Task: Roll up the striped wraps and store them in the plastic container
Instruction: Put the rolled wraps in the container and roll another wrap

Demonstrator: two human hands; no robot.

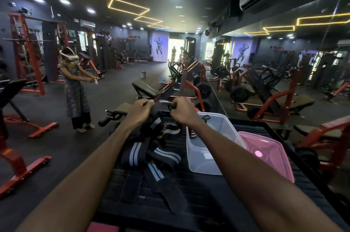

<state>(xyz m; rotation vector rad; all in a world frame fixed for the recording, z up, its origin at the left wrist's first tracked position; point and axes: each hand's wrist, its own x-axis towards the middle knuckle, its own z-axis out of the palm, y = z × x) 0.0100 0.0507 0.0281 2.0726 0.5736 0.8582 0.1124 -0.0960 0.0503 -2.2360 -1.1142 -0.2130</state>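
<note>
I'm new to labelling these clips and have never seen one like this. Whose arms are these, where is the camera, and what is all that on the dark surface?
The one picture comes from a camera worn on a person's head, looking forward and down in a gym. The arms are that person's own. The left hand and right hand grip the end of one striped wrap between them. More loose wraps lie piled on the black bench. Beside them stands a clear plastic container, its pink lid lying to its right.
</note>
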